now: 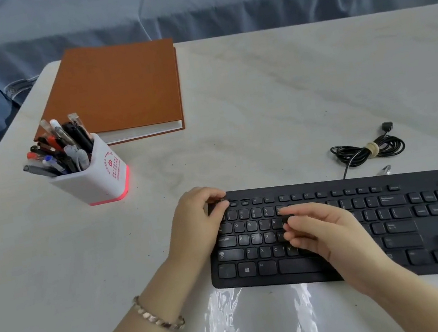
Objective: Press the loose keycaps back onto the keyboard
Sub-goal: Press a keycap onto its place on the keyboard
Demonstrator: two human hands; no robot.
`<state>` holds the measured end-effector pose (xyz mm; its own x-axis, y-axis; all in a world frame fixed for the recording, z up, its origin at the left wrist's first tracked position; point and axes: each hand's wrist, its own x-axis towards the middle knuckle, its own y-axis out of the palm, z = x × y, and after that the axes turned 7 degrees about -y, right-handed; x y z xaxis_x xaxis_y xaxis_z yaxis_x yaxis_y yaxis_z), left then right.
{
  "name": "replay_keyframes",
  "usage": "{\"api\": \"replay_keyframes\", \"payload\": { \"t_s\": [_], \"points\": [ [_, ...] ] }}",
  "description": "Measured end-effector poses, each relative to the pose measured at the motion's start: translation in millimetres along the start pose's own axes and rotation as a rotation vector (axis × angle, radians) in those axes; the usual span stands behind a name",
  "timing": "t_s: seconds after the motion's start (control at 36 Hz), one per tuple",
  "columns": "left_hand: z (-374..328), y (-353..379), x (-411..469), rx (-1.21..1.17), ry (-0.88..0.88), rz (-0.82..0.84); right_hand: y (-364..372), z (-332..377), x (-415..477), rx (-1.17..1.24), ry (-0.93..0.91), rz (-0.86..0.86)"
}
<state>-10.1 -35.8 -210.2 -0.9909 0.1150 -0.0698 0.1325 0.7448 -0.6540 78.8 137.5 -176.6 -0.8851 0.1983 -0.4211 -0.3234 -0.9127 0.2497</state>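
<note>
At the bottom centre of the frame we see a clear plastic bag (254, 323) lying on the pale surface (260, 107), its far edge touching the black keyboard (399, 226), which stretches from the centre to the right edge. Our left hand (198, 226), with a bracelet (159, 314) on the wrist, sits at the keyboard's upper left corner, its curled fingers pinching a dark keycap (217, 205) there. Our right hand (329, 234) hovers over the letter keys, fingers loosely bent and close together; whether they hold anything we cannot tell. Beyond the keyboard, right of centre, lies a coiled cable (368, 149). At the left stands a white pen holder (96, 179), with a brown notebook (120, 92) just behind it
</note>
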Motion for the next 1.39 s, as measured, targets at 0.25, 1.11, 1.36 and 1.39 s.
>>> {"api": "replay_keyframes", "payload": {
  "t_s": [0.25,1.11,1.36,1.39],
  "points": [
    [5,8,13,0.113,0.053,0.080,0,-2,2,0.088,0.073,-0.044],
    [-5,0,22,-0.116,-0.247,0.238,-14,-5,7,-0.194,-0.043,-0.076],
    [-17,2,22,-0.328,-0.529,0.261,-12,-7,9,-0.289,-0.125,-0.071],
    [-16,3,21,-0.345,-0.536,0.248,-12,-7,9,-0.305,-0.135,-0.072]
  ]
}}
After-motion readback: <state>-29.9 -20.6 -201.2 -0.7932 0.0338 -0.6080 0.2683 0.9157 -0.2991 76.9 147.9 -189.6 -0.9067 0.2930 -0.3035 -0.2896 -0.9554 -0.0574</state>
